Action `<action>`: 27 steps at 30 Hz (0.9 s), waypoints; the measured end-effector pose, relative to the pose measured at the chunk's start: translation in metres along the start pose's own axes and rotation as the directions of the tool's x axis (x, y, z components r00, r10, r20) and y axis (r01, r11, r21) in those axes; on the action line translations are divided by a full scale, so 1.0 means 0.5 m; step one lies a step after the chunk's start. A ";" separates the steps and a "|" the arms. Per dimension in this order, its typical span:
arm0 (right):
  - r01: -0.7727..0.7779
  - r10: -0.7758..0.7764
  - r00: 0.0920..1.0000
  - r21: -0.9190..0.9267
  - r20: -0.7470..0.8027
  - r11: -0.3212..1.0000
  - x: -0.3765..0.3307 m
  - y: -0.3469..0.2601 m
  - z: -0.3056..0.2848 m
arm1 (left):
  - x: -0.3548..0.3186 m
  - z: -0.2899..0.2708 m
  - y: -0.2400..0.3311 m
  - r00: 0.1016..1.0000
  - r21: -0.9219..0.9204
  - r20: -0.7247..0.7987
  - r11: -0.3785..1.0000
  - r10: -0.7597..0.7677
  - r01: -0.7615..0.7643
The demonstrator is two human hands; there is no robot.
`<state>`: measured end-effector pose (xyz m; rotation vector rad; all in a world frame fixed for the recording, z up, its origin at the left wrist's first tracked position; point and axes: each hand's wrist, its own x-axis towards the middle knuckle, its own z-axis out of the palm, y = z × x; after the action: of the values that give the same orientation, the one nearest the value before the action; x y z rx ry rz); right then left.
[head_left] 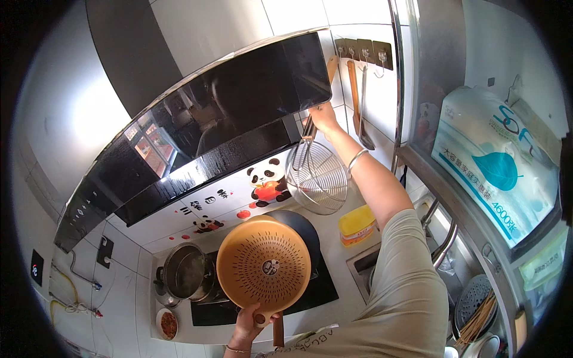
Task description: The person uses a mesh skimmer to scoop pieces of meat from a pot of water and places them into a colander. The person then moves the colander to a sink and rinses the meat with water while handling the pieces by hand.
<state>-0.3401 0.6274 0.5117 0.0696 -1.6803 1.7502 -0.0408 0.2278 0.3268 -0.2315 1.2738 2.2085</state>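
Observation:
My left hand point(246, 327) grips the rim handle of an orange plastic colander point(239, 250), which has slotted holes and a round printed label in its middle. The colander hangs over a dark wok point(307, 230) and hides most of it. A brown handle point(278, 331) sticks out below the colander, beside my left hand. Reaching up to the right edge of the range hood, my right hand point(322, 116) is closed around the handle of a round wire strainer point(325, 182). The strainer hangs down in front of the tiled wall; its upper handle is partly hidden by my fingers.
A steel pot point(184, 271) stands left on the black cooktop point(322, 292), near a bowl of reddish food point(168, 324). The range hood point(239, 83) juts out above. Right are a yellow tub point(357, 225), a sink point(362, 262), hanging utensils point(354, 89) and a shelf with a tissue pack point(477, 179).

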 end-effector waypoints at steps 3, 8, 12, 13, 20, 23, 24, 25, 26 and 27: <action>-0.108 0.106 0.994 0.146 0.019 0.983 -0.026 -0.054 0.010 | -0.005 -0.012 -0.004 1.000 0.010 -0.009 1.000 -0.009 0.009; -0.118 0.106 0.989 0.118 0.102 0.986 -0.031 -0.064 -0.010 | -0.008 -0.018 -0.005 1.000 -0.018 0.021 1.000 0.007 -0.006; -0.187 0.169 0.978 0.146 0.122 0.971 -0.044 -0.053 -0.020 | -0.004 -0.043 -0.011 0.999 -0.084 0.028 0.996 -0.030 0.032; -0.209 0.192 0.972 0.123 0.139 0.970 -0.038 -0.059 -0.023 | -0.005 -0.044 -0.011 0.999 -0.091 0.036 0.996 -0.020 0.023; -0.217 0.177 0.961 0.182 0.214 0.959 0.009 -0.073 -0.010 | 0.001 -0.089 -0.033 1.000 -0.072 0.014 0.997 -0.017 0.018; -0.234 0.193 0.962 0.215 0.196 0.948 0.002 -0.096 -0.004 | -0.003 -0.093 -0.033 0.999 -0.120 0.016 0.992 -0.033 0.035; -0.245 0.205 0.966 0.289 0.160 0.925 -0.002 -0.105 -0.003 | -0.006 -0.089 -0.033 0.999 -0.115 0.022 0.993 -0.027 0.029; -0.265 0.214 0.959 0.321 0.185 0.909 -0.005 -0.114 -0.006 | -0.011 -0.083 -0.029 1.000 -0.107 0.024 0.994 -0.018 0.021; -0.286 0.222 0.952 0.350 0.211 0.892 -0.008 -0.124 -0.013 | -0.015 -0.078 -0.027 1.000 -0.099 0.026 0.995 -0.010 0.013; -0.254 0.196 0.961 0.346 0.194 0.903 -0.018 -0.130 -0.025 | -0.015 -0.077 -0.027 1.000 -0.090 0.026 0.996 -0.001 0.004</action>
<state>-0.2949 0.6288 0.5611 0.1919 -1.4885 2.2746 -0.0318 0.1978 0.2994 -0.2377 1.1606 2.2623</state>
